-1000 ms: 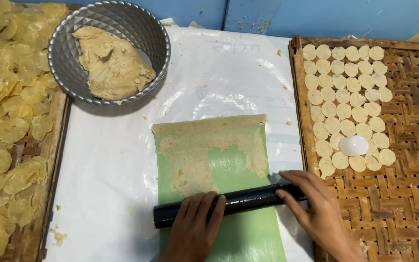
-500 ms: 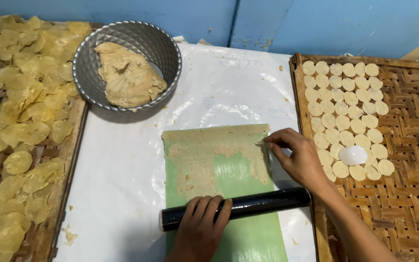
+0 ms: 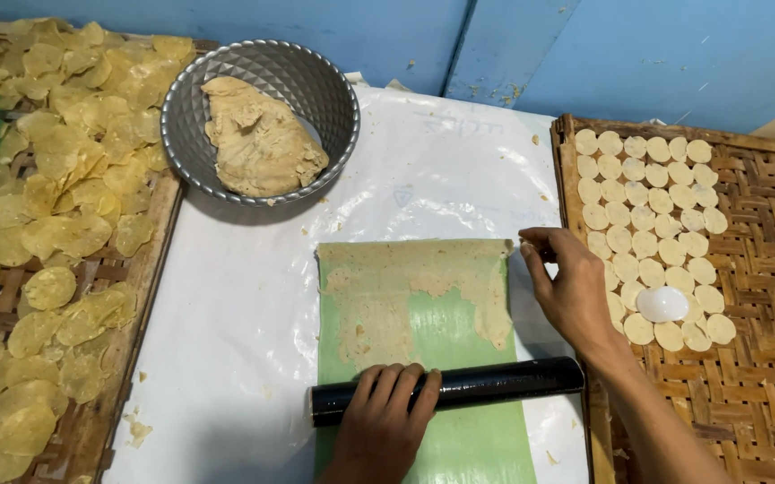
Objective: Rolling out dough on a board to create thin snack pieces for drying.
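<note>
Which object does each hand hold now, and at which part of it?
The left hand lies over the black cylindrical rolling pin, left of its middle. The right hand pinches the green sheet's upper right corner.

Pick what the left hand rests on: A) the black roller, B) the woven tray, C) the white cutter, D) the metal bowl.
A: the left hand lies flat on the black roller across the green sheet, far from the bowl; the right hand is at the sheet's far corner.
</note>
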